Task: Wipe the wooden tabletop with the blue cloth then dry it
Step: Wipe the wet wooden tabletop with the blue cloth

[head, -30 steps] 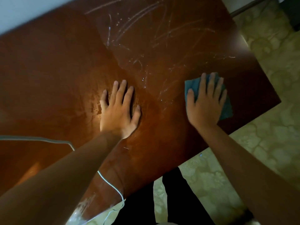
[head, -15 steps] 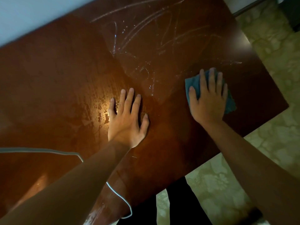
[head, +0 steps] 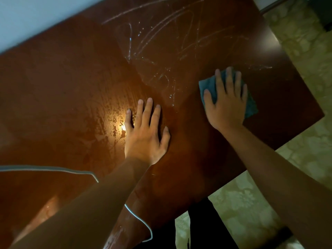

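Right hand (head: 226, 103), fingers flat, presses the folded blue cloth (head: 251, 105); left hand (head: 146, 133) lies open on the glossy brown wooden tabletop (head: 62, 87), likely smearing its wet patches.

Pale wall (head: 36, 18), patterned floor (head: 305, 54)

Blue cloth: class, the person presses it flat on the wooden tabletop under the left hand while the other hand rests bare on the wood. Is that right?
Not quite. The head view shows the blue cloth under the right hand; the left hand rests bare on the wooden tabletop.

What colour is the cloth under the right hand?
The cloth is a dull blue-grey, seen in the head view, the only one.
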### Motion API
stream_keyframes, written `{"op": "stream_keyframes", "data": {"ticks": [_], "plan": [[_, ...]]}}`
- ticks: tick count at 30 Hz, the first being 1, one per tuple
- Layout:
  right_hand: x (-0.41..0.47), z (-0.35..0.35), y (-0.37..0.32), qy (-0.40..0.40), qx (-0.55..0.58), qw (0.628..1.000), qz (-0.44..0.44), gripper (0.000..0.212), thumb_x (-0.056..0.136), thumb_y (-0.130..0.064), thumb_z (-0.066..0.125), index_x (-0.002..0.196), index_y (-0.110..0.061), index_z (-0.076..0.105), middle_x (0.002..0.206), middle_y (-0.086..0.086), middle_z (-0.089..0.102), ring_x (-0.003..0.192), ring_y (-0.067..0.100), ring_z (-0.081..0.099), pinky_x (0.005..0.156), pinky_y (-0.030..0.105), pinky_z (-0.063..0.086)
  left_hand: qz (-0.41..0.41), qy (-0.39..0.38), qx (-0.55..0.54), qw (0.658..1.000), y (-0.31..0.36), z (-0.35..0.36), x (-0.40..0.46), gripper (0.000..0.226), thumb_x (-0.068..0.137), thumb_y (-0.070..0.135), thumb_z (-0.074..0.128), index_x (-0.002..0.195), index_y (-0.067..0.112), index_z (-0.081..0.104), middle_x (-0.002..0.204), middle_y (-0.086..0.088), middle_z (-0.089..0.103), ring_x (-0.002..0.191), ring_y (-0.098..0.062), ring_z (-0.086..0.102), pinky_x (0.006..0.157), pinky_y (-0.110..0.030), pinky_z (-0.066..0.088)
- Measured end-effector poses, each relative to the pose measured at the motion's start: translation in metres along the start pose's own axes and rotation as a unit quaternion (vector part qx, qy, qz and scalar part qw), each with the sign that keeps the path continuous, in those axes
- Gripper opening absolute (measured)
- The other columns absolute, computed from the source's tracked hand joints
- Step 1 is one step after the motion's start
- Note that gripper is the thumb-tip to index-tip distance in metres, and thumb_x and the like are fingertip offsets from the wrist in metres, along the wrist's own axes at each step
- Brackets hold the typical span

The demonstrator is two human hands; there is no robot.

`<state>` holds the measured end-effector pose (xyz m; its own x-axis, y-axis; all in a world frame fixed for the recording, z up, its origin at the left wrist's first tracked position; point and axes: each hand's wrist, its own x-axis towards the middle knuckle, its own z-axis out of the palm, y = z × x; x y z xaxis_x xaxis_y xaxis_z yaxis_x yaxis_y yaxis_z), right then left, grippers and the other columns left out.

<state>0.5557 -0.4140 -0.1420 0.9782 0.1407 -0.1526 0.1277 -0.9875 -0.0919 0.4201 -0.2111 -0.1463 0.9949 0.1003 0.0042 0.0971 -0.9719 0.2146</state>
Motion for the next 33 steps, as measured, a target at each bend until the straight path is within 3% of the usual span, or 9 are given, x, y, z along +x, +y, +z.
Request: {"op": "stream_keyframes", "data": {"ticks": [3, 8, 12, 16, 20, 24, 28, 31, 33], "plan": [[-0.013, 0.006, -0.028, 0.019, 0.010, 0.999, 0.026, 0.071, 0.104, -0.057, 0.017, 0.164, -0.020, 0.014, 0.172, 0.013, 0.011, 0.158, 0.036, 0.006, 0.126, 0.060, 0.010, -0.003, -0.002, 0.004, 1.000, -0.001, 0.001, 0.000, 0.063, 0.101, 0.047, 0.035, 0.152, 0.010, 0.037, 0.164, -0.012, 0.026, 0.154, -0.031, 0.013, 0.123, -0.055, 0.003], [-0.073, 0.021, -0.066, -0.008, -0.005, 0.993, -0.115, 0.070, 0.103, -0.059, 0.025, 0.162, -0.022, 0.022, 0.170, 0.011, 0.017, 0.158, 0.034, 0.011, 0.126, 0.056, 0.008, 0.000, -0.010, 0.008, 1.000, 0.000, 0.001, -0.001, 0.065, 0.101, 0.050, 0.032, 0.152, 0.010, 0.037, 0.163, -0.013, 0.027, 0.154, -0.030, 0.013, 0.122, -0.057, 0.006], [-0.040, 0.012, -0.018, -0.006, -0.005, 0.981, -0.196, 0.068, 0.104, -0.060, 0.027, 0.162, -0.025, 0.025, 0.170, 0.011, 0.021, 0.157, 0.034, 0.015, 0.126, 0.055, 0.013, -0.008, -0.008, -0.002, 1.000, -0.001, 0.000, -0.001, 0.064, 0.100, 0.049, 0.036, 0.152, 0.012, 0.036, 0.164, -0.011, 0.025, 0.154, -0.029, 0.012, 0.123, -0.055, 0.004], [0.023, -0.004, 0.041, 0.007, -0.008, 0.998, -0.061, 0.071, 0.104, -0.061, 0.017, 0.164, -0.024, 0.014, 0.171, 0.013, 0.012, 0.158, 0.035, 0.007, 0.127, 0.058, 0.009, -0.020, -0.020, -0.011, 1.000, 0.001, -0.001, 0.001, 0.065, 0.099, 0.049, 0.039, 0.152, 0.013, 0.035, 0.164, -0.009, 0.025, 0.155, -0.028, 0.011, 0.123, -0.054, 0.004], [0.022, -0.003, 0.025, 0.035, 0.006, 0.999, -0.004, 0.070, 0.104, -0.056, 0.016, 0.164, -0.019, 0.016, 0.171, 0.014, 0.013, 0.158, 0.037, 0.009, 0.126, 0.060, 0.010, -0.030, -0.029, -0.002, 0.999, 0.003, -0.002, 0.002, 0.066, 0.098, 0.051, 0.037, 0.153, 0.014, 0.034, 0.164, -0.009, 0.026, 0.154, -0.027, 0.012, 0.122, -0.056, 0.008], [-0.021, 0.008, 0.007, 0.033, 0.015, 0.990, -0.138, 0.067, 0.105, -0.053, 0.030, 0.161, -0.016, 0.030, 0.168, 0.015, 0.024, 0.156, 0.040, 0.017, 0.126, 0.058, 0.013, -0.043, -0.031, 0.005, 0.999, 0.005, -0.001, 0.003, 0.067, 0.095, 0.052, 0.037, 0.150, 0.012, 0.037, 0.161, -0.011, 0.030, 0.153, -0.027, 0.016, 0.121, -0.056, 0.009], [-0.007, 0.003, 0.045, 0.029, 0.024, 0.966, -0.255, 0.063, 0.105, -0.054, 0.039, 0.158, -0.022, 0.038, 0.167, 0.012, 0.028, 0.156, 0.036, 0.020, 0.126, 0.054, 0.016, -0.085, -0.012, -0.012, 0.996, 0.028, -0.001, 0.011, 0.061, 0.091, 0.049, 0.042, 0.138, 0.010, 0.047, 0.155, -0.013, 0.037, 0.151, -0.029, 0.023, 0.119, -0.058, 0.008], [0.049, -0.012, 0.094, 0.025, 0.005, 0.987, -0.156, 0.066, 0.105, -0.057, 0.030, 0.162, -0.024, 0.026, 0.170, 0.012, 0.019, 0.157, 0.036, 0.013, 0.127, 0.056, 0.013, -0.023, -0.014, -0.035, 0.999, 0.072, 0.003, 0.019, 0.055, 0.094, 0.045, 0.043, 0.139, 0.013, 0.045, 0.155, -0.013, 0.036, 0.149, -0.029, 0.026, 0.118, -0.060, 0.011], [0.081, -0.023, 0.121, 0.025, 0.002, 0.997, -0.078, 0.067, 0.106, -0.056, 0.026, 0.163, -0.023, 0.019, 0.171, 0.013, 0.014, 0.158, 0.036, 0.010, 0.126, 0.058, 0.012, 0.023, -0.030, -0.038, 0.999, 0.102, 0.011, 0.021, 0.057, 0.099, 0.045, 0.038, 0.147, 0.015, 0.041, 0.161, -0.011, 0.031, 0.153, -0.026, 0.019, 0.121, -0.057, 0.008]]}}
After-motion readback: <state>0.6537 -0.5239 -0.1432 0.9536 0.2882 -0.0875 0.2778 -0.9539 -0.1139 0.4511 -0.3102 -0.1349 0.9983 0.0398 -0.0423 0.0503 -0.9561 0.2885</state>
